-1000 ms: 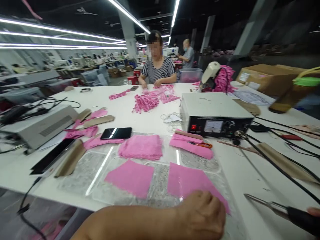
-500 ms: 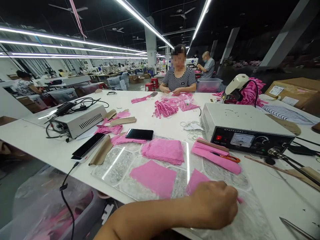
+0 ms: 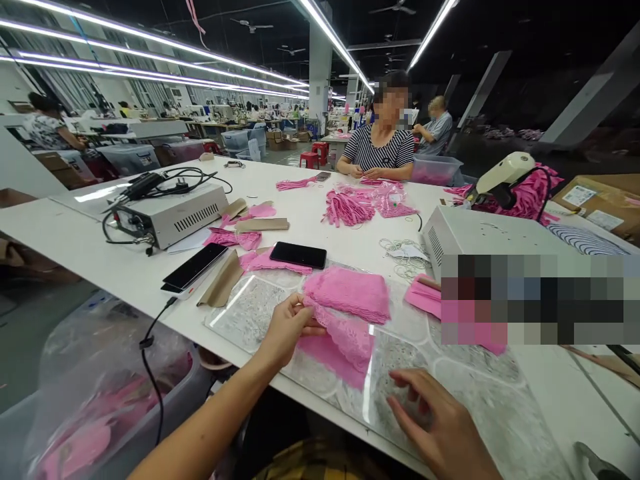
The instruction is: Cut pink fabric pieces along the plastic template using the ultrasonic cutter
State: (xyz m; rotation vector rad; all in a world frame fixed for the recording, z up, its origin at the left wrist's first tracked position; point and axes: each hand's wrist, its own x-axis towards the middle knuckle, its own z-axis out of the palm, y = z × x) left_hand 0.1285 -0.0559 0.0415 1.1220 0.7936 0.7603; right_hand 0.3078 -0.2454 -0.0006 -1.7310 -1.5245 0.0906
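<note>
My left hand (image 3: pixel 293 327) pinches the top corner of a pink lace piece (image 3: pixel 345 337) between thumb and fingers. The lace hangs slanting over a plain pink fabric piece (image 3: pixel 320 360), covering much of it. Just behind lies a stack of pink fabric pieces (image 3: pixel 347 293) with scalloped edges. Over the marbled, clear-topped mat (image 3: pixel 400 353), to the right of the lace, my right hand (image 3: pixel 435 413) hovers with thumb and fingers apart. It holds nothing.
A black phone (image 3: pixel 299 255) lies behind the stack, and a second dark device (image 3: pixel 195 267) lies left. Grey machine boxes stand left (image 3: pixel 187 217) and right (image 3: pixel 500 233), the right one partly blurred out. Across the table (image 3: pixel 300 207), a co-worker (image 3: pixel 377 150) sits behind pink strips (image 3: pixel 347 207).
My left hand has come back leftward from the right side of the mat and now holds the lace. My right hand has entered view. The camera view has shifted.
</note>
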